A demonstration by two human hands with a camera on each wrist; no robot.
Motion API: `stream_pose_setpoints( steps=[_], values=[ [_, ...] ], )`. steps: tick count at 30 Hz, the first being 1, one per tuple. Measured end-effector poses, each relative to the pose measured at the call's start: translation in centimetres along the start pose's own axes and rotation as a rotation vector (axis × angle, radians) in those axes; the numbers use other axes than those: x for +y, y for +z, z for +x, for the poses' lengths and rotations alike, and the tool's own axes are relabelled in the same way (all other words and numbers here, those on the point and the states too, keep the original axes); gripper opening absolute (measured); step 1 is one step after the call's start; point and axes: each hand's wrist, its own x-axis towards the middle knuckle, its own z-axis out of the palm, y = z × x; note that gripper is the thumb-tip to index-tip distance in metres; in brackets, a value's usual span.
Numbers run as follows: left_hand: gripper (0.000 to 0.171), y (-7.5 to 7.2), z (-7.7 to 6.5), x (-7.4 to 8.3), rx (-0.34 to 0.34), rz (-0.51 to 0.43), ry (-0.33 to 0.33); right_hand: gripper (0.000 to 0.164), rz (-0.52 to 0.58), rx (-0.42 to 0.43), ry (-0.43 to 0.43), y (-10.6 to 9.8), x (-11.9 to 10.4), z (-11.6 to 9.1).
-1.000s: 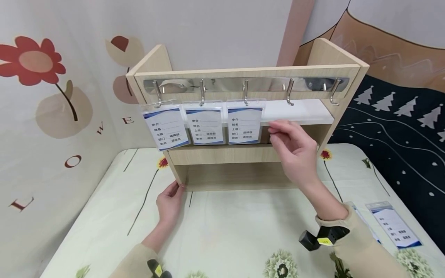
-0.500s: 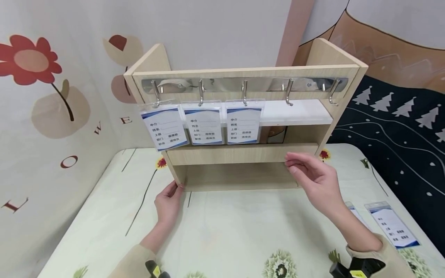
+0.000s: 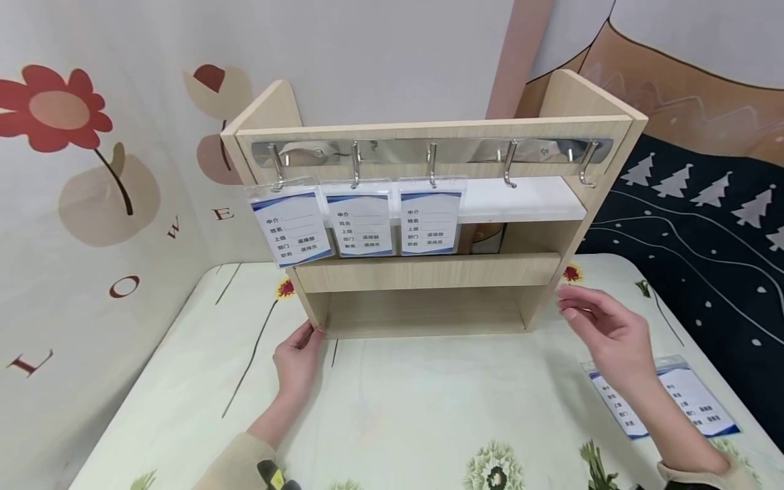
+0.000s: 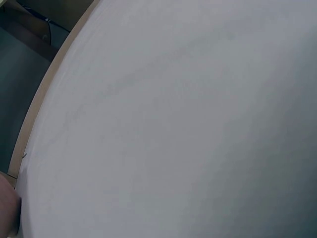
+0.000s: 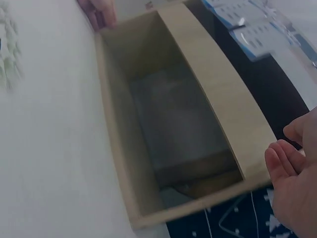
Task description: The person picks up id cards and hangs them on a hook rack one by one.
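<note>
A small wooden shelf stands on the flowered cloth in the head view, with a metal hook rail along its top front. From the three left hooks hang clear badge holders: a left one, a middle one and a right one. The two right hooks are bare. My left hand pinches the shelf's lower left corner. My right hand is in the air right of the shelf, fingers loosely bent, holding nothing. Below it lie two more badges, overlapping and partly hidden by my forearm.
The flowered cloth covers the surface around the shelf. A patterned curtain hangs behind, and a dark tree-print cloth is at the right. A white board spans the shelf's inside below the hooks.
My right hand has moved from beside the right hanging badge, down and to the right, away from the shelf towards the lying badges. My left hand has stayed at the shelf's corner.
</note>
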Motion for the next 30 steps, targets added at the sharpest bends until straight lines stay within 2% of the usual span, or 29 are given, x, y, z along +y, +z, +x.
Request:
stream_pose_setpoints(
  steps=[6,13,16,23,30],
  values=[
    [0.032,0.0,0.0,-0.2,0.023,-0.007,-0.010,0.037,-0.144,0.075,0.098,-3.1,0.9,-0.3],
    [0.030,0.1,-0.1,-0.1,0.050,-0.044,-0.004,0.037,-0.145,0.052,0.129,-5.4,2.1,-1.2],
    [0.030,0.1,-0.1,-0.1,0.058,-0.052,0.001,0.035,-0.205,0.022,0.164,-6.3,3.0,-1.4],
    [0.030,0.0,-0.1,0.0,0.053,-0.052,0.002,0.028,-0.335,-0.116,0.330,-8.9,5.9,-2.0],
    [0.029,0.1,-0.1,0.0,0.050,-0.066,0.009,0.041,-0.515,-0.181,0.378,-10.4,8.9,-3.0]
  ],
)
